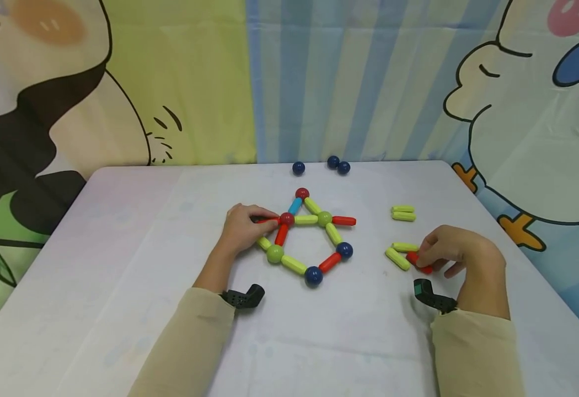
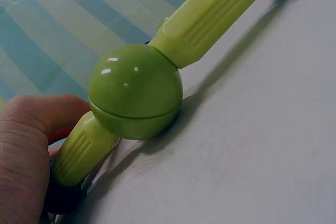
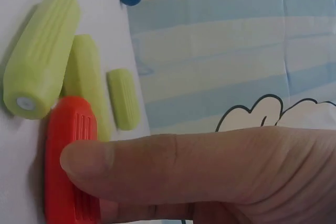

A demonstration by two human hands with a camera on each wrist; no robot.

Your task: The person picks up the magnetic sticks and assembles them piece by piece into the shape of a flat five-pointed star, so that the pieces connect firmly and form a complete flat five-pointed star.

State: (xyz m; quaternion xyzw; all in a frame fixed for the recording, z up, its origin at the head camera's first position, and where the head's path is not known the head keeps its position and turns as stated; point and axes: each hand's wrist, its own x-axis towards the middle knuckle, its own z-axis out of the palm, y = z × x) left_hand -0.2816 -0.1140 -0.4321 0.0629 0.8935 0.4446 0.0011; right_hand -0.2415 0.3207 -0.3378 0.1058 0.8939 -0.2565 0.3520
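My left hand pinches a red rod that meets a red ball at the left of a ring of magnetic rods and balls. Close under that hand, a green ball joins two yellow-green rods; the shorter-looking rod runs to a dark ball, partly hidden by the hand. At the right, my right hand holds a loose red rod between thumb and fingers. Two yellow-green rods lie against or beside it on the table.
Another pair of yellow-green rods lies farther back on the right. Dark blue balls stand near the table's far edge. A red rod sticks out rightward from the ring's green ball. A patterned curtain hangs behind the table.
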